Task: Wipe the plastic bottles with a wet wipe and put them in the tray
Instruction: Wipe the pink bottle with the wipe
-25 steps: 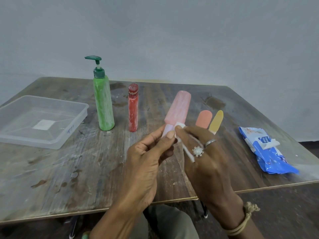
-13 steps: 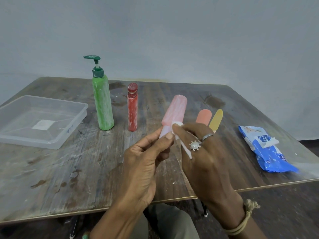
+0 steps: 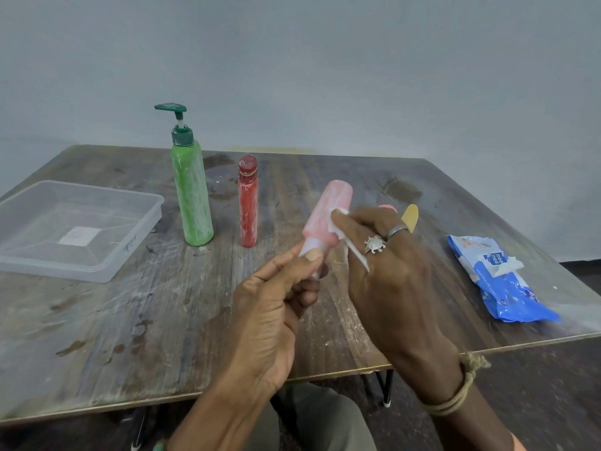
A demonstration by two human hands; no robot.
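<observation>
My left hand [image 3: 276, 307] grips the cap end of a pink bottle [image 3: 328, 213], tilted up and away over the table. My right hand [image 3: 387, 271] holds a white wet wipe [image 3: 353, 252] and presses it against the bottle's right side. A green pump bottle [image 3: 192, 196] and a red bottle [image 3: 248, 203] stand upright further back. An orange bottle [image 3: 387, 207] and a yellow bottle [image 3: 410, 217] lie mostly hidden behind my right hand. The clear plastic tray [image 3: 107, 268] sits at the left with nothing in it but a white label.
A blue wet-wipe pack [image 3: 500, 281] lies at the right of the worn wooden table [image 3: 130, 320], a wipe poking from its opening. The table's front edge runs just below my wrists. A grey wall stands behind.
My right hand with the wipe has slid up the pink bottle's side toward its far end. The bottle has dropped slightly lower and nearer.
</observation>
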